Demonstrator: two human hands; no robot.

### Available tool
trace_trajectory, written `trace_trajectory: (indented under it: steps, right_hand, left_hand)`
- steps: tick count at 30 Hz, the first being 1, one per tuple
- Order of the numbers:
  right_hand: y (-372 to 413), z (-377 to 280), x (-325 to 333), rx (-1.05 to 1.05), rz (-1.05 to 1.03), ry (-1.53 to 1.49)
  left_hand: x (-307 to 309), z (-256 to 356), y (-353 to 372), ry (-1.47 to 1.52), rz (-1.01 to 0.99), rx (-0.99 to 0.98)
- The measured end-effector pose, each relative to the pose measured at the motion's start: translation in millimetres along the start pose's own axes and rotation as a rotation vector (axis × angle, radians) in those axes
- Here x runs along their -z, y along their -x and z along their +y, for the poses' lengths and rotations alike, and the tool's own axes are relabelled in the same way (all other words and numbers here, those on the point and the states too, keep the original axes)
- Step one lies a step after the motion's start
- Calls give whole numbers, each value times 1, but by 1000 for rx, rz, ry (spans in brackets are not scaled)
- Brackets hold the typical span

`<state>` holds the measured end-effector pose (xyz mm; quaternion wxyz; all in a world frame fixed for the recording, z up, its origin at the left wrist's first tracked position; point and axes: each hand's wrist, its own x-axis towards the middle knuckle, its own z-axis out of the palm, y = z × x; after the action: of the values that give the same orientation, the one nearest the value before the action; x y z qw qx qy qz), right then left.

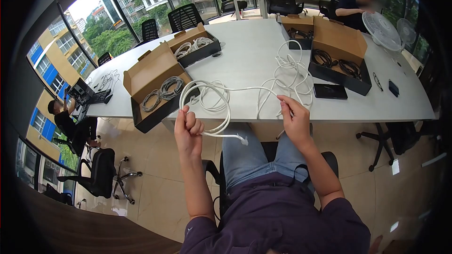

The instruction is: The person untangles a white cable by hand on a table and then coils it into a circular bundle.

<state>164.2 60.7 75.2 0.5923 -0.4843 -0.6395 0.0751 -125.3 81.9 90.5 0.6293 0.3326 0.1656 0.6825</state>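
Note:
My left hand (188,129) is closed around a coil of white cable (213,95), held in front of me above my lap. The cable's plug end (242,138) hangs out below the coil. My right hand (295,116) pinches the same cable where it runs on to the right. From there the loose cable (292,70) lies in tangled loops on the white table (249,51).
An open cardboard box (157,89) of coiled cables sits at the table's near left, another (195,44) behind it. Two boxes (339,54) with dark cables stand at the right, with a black device (330,91) nearby. Two fans (382,30), office chairs, and another person seated far right.

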Motion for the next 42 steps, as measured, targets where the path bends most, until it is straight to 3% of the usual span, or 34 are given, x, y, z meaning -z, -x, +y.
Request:
trace_trajectory:
  steps: [2,5,8,17,24,28,31,33,35,36,39,42]
  right_hand:
    - [5,-2,0,-39,-31,-53]
    - [7,-5,6,208,-151,316]
    - [10,-2,7,217,-180,346]
    - [-4,-32,16,547,-289,490]
    - [6,-48,-6,688,-387,325]
    - [5,-45,-12,652,-392,125]
    - [7,-38,-21,532,-208,-142]
    - [6,-37,-19,437,-151,-174]
    - [-1,-35,-14,436,-111,-111]
    - [-5,-30,-13,396,-162,-100]
    - [-11,-19,-8,238,-349,-35]
    - [-11,3,-12,322,-402,-31]
  left_hand:
    - [0,-5,-3,-57,93,-74]
    - [-2,-14,-4,-136,197,-176]
    - [-10,-24,-6,-224,217,-294]
    - [-40,-50,4,-495,36,-358]
    - [-58,-80,13,-576,-231,-294]
    - [-52,-96,20,-608,-337,-256]
    - [-55,-97,22,-609,-387,-231]
    - [-50,-101,18,-644,-452,-221]
    - [-54,-94,23,-665,-378,-66]
    - [-58,-91,24,-673,-346,15]
    - [-48,-91,15,-665,-328,-46]
    - [-40,-85,8,-528,-289,-26]
